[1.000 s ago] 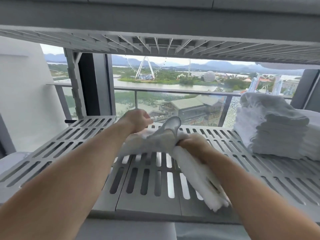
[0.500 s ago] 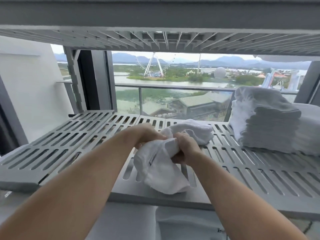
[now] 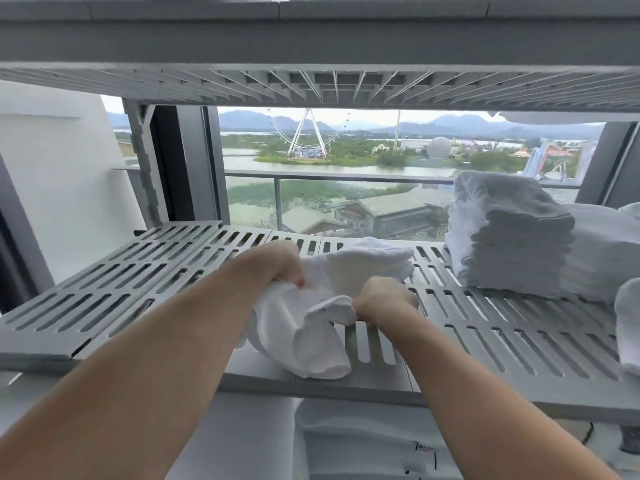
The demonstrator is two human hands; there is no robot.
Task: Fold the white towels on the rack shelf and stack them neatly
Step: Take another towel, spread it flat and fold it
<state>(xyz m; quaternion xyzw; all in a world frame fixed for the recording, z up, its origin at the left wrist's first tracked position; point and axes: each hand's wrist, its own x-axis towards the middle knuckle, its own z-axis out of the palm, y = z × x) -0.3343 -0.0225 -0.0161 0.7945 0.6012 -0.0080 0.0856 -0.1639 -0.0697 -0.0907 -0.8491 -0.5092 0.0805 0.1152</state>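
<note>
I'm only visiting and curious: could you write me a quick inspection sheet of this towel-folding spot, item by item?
Surface: grey slotted shelf, with another shelf above it.
Job's things: a crumpled white towel held over the front edge; a second towel lying behind it; a folded stack at the right; a further towel at the right edge.
Clutter: a white object below the shelf, unclear what.
Hands: left hand and right hand both grip the crumpled white towel.
Cables: a thin dark line below the shelf, perhaps a cord.
Surroundings: window, balcony railing, Ferris wheel, water.
</note>
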